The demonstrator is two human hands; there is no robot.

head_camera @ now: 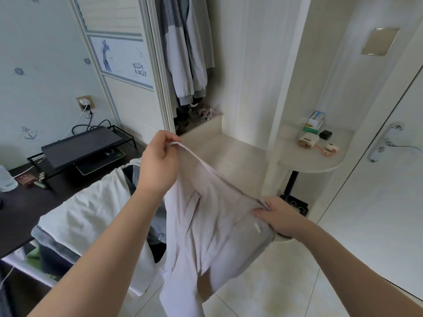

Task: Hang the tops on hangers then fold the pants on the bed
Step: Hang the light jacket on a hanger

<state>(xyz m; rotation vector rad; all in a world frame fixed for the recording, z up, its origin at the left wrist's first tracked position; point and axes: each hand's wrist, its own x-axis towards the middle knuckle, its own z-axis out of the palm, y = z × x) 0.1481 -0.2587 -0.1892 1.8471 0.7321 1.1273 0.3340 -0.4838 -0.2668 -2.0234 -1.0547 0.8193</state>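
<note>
both hands pinch one pale garment (215,216), left hand (158,156) mid-frame, right hand (278,217) lower right; thin edge could slip.

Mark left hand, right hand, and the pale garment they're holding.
left hand (158,161), head view, back of the hand.
right hand (281,216), head view, back of the hand.
pale garment (206,225), head view, cloth hanging below the stretched edge.

Pale pink garment (206,225) hangs stretched in the air, its top edge taut
</note>
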